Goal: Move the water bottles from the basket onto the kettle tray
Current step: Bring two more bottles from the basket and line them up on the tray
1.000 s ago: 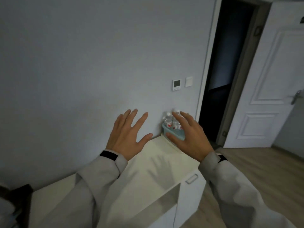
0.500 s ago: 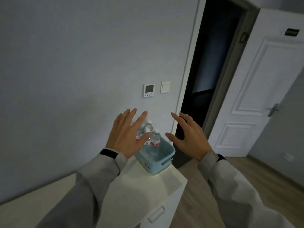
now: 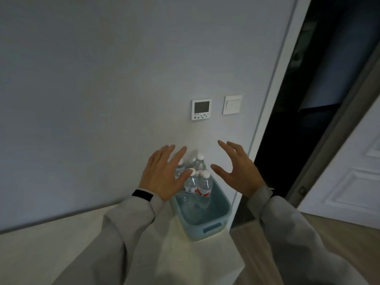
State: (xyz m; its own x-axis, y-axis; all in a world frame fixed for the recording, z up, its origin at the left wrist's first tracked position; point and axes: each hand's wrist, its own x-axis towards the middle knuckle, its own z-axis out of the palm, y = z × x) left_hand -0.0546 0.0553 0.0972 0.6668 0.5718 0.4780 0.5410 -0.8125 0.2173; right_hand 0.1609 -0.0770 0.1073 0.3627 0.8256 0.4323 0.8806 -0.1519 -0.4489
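A light blue plastic basket (image 3: 213, 225) stands on the far right end of a white cabinet top (image 3: 82, 239), against the wall. Several clear water bottles (image 3: 202, 183) with white caps and red-and-white labels stand upright in its far half. My left hand (image 3: 163, 175) hovers open over the basket's left side, its fingers in front of the left bottles. My right hand (image 3: 236, 167) is open and curved just right of the bottles, holding nothing. No kettle tray is in view.
A thermostat (image 3: 201, 109) and a light switch (image 3: 232, 104) are on the wall above the basket. A dark open doorway (image 3: 308, 120) lies right of the cabinet, with a white door (image 3: 353, 182) beyond it. Wood floor (image 3: 339, 233) shows at lower right.
The view has closed in on the basket and swung so it sits centred between my hands. Both hands stay open, now on either side of the bottles.
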